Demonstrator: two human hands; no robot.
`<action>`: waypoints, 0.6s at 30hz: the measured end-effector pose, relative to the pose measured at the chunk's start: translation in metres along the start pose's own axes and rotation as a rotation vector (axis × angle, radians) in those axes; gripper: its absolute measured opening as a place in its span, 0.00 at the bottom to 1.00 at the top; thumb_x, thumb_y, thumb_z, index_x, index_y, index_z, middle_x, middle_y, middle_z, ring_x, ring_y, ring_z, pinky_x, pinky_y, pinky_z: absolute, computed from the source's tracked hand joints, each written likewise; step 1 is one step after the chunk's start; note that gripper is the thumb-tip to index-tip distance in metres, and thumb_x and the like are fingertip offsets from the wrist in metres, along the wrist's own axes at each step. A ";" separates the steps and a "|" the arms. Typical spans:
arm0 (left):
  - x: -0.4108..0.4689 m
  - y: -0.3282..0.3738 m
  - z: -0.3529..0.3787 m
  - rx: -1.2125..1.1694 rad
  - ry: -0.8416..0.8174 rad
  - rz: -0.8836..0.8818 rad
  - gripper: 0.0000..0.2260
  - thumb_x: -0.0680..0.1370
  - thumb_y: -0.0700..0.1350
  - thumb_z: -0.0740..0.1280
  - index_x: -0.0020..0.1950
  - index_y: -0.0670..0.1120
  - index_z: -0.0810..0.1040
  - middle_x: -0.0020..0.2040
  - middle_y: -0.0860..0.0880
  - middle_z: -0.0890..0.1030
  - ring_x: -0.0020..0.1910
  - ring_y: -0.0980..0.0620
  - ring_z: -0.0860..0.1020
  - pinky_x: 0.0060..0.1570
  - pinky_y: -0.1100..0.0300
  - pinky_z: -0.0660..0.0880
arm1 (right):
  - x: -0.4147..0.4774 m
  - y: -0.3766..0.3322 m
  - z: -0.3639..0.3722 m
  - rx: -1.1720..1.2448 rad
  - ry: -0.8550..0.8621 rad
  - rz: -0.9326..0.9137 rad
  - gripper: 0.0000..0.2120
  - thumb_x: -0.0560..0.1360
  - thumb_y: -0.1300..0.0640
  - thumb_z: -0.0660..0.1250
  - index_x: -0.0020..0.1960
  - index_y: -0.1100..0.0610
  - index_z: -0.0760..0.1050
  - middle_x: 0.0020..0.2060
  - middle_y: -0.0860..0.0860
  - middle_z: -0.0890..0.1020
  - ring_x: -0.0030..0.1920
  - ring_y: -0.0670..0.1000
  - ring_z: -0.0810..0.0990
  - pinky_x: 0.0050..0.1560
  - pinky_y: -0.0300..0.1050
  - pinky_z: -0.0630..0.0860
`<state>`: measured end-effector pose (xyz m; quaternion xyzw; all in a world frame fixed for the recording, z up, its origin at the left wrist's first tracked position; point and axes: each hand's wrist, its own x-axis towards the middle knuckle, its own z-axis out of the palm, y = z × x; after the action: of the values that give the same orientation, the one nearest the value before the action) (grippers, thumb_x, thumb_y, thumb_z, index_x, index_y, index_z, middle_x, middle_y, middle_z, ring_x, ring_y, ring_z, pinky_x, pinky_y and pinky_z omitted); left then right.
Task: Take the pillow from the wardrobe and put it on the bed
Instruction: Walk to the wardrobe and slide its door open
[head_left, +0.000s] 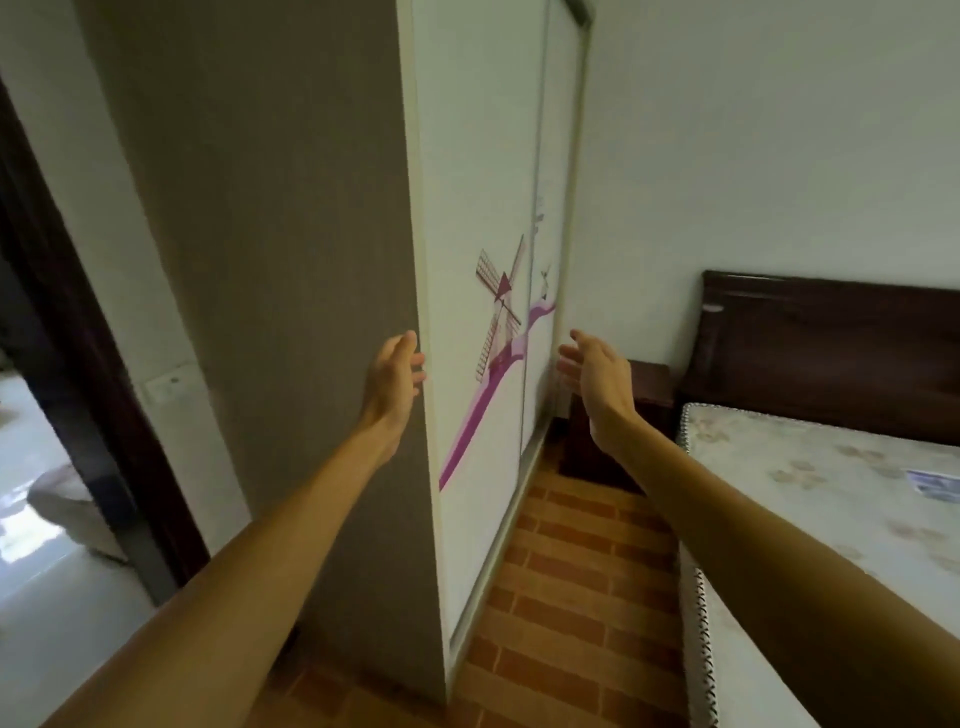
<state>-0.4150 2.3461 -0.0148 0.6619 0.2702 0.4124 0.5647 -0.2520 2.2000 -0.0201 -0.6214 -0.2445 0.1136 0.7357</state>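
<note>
Presumably soft, light pillow, unseen behind the shut wardrobe (478, 208) doors; grip both ends. Left hand (393, 382) and right hand (592, 371) spread, empty.

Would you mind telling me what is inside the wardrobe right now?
Nothing inside shows. The wardrobe has both sliding doors shut, so only their white fronts with the windmill picture are visible. Any pillow is hidden. The left hand is at the near door edge.

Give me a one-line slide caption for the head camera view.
Both empty hands, left and right, reach toward the closed wardrobe; the bare bed waits at right.
</note>
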 end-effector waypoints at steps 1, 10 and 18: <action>0.014 -0.002 0.013 -0.021 -0.034 0.000 0.20 0.80 0.55 0.54 0.67 0.47 0.68 0.63 0.45 0.75 0.57 0.47 0.76 0.55 0.54 0.72 | 0.011 0.002 -0.006 -0.018 0.015 -0.002 0.15 0.82 0.51 0.56 0.63 0.57 0.73 0.54 0.53 0.80 0.53 0.52 0.80 0.55 0.47 0.76; 0.133 -0.041 0.179 -0.086 -0.316 -0.005 0.14 0.81 0.54 0.54 0.59 0.50 0.72 0.52 0.49 0.75 0.51 0.50 0.75 0.52 0.56 0.72 | 0.152 0.040 -0.094 -0.059 0.226 -0.025 0.15 0.80 0.49 0.58 0.62 0.54 0.75 0.52 0.50 0.81 0.51 0.50 0.81 0.53 0.46 0.77; 0.238 -0.045 0.308 -0.093 -0.331 -0.004 0.16 0.80 0.54 0.55 0.61 0.47 0.71 0.59 0.44 0.76 0.56 0.46 0.75 0.58 0.51 0.72 | 0.289 0.042 -0.168 -0.085 0.272 -0.033 0.12 0.81 0.49 0.58 0.58 0.52 0.76 0.50 0.49 0.81 0.50 0.48 0.81 0.55 0.47 0.77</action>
<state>-0.0257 2.3909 -0.0082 0.6935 0.1554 0.3086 0.6322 0.0852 2.2002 -0.0157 -0.6576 -0.1572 0.0055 0.7368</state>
